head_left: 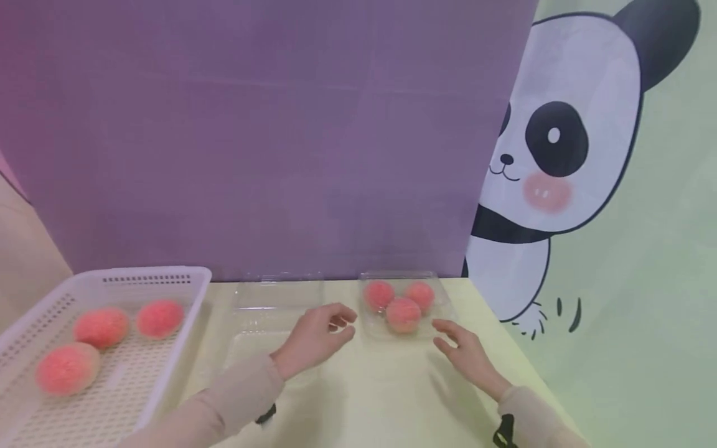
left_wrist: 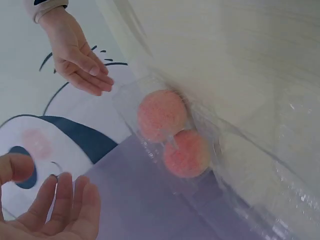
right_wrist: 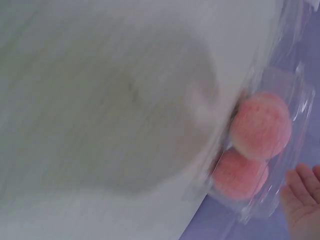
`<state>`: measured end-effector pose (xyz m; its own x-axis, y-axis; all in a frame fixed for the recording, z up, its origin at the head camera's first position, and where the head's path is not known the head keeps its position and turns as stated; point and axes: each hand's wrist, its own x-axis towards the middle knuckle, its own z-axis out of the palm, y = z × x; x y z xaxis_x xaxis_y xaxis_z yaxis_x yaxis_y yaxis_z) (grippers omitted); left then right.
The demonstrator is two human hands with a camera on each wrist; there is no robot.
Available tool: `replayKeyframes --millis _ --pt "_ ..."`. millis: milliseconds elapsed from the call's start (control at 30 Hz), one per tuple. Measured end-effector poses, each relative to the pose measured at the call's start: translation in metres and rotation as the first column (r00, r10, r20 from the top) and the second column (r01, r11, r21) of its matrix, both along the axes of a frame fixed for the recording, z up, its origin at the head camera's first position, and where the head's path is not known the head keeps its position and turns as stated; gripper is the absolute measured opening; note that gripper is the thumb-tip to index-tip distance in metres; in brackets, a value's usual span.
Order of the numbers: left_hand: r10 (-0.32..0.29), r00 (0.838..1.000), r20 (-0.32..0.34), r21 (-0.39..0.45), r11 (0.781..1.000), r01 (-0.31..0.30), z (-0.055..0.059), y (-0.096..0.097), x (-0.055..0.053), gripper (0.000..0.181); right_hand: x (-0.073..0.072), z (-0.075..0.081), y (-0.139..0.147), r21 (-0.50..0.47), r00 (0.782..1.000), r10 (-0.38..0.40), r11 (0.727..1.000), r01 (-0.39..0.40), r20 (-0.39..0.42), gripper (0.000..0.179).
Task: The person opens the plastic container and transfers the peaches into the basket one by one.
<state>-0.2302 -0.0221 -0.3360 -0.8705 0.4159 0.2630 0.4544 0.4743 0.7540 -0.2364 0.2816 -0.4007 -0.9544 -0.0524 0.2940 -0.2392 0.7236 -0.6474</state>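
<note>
A clear plastic box (head_left: pixel 358 336) holds three pink peaches (head_left: pixel 403 315), set in a triangle near the table's back edge. My left hand (head_left: pixel 316 336) hovers to the left of that box, fingers loosely bent and apart from it. On the other side, my right hand (head_left: pixel 469 354) is held in the air by the box's front right corner, fingers relaxed. Neither hand holds anything. The left wrist view shows two of the peaches (left_wrist: pixel 187 154) through the plastic, with both hands off the box. Fingers of the right hand (right_wrist: pixel 304 200) appear beside the box in the right wrist view.
Left of my left hand lies another clear plastic box (head_left: pixel 277 298) with its lid folded back. A white perforated basket (head_left: pixel 196 298) at the far left holds three more peaches (head_left: pixel 68 368). A purple panel (head_left: pixel 280 137) rises behind the pale table (head_left: pixel 381 398); a panda picture (head_left: pixel 560 186) decorates the wall.
</note>
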Motion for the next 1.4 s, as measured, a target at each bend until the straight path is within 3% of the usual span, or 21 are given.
replayKeyframes --millis 133,233,400,600,733,900,1100,1400 --pt "0.043 0.997 0.070 0.014 0.999 -0.044 -0.001 0.018 -0.029 0.021 -0.014 0.000 0.014 -0.012 0.999 -0.049 0.999 0.049 -0.024 0.038" --pt "0.084 0.991 0.105 -0.013 0.996 -0.083 -0.007 0.030 -0.049 0.025 -0.025 0.002 0.024 -0.010 0.998 -0.066 0.998 0.066 0.006 0.044" --pt "0.127 0.977 0.170 -0.071 0.991 -0.116 -0.021 0.048 -0.076 0.041 -0.048 0.002 0.037 -0.038 0.990 -0.054 0.998 0.059 0.128 0.064" --pt "0.130 0.947 0.292 -0.138 0.986 -0.092 -0.041 0.067 -0.097 0.059 -0.076 -0.010 0.041 -0.204 0.959 0.029 0.978 0.030 0.280 0.087" --pt "0.110 0.939 0.326 -0.173 0.983 -0.055 -0.045 0.078 -0.102 0.058 -0.086 -0.015 0.043 -0.270 0.945 0.064 0.963 0.027 0.321 0.095" --pt "0.159 0.937 0.310 -0.246 0.966 -0.082 -0.039 0.084 -0.106 0.055 -0.093 -0.013 0.044 -0.265 0.936 0.071 0.964 0.025 0.345 0.094" --pt "0.172 0.954 0.245 -0.336 0.938 -0.083 -0.041 0.084 -0.106 0.052 -0.087 -0.011 0.042 -0.280 0.932 0.083 0.960 0.021 0.353 0.093" --pt "0.151 0.968 0.202 -0.417 0.907 -0.055 -0.044 0.073 -0.101 0.043 -0.075 -0.015 0.034 -0.310 0.931 0.111 0.951 0.003 0.349 0.096"
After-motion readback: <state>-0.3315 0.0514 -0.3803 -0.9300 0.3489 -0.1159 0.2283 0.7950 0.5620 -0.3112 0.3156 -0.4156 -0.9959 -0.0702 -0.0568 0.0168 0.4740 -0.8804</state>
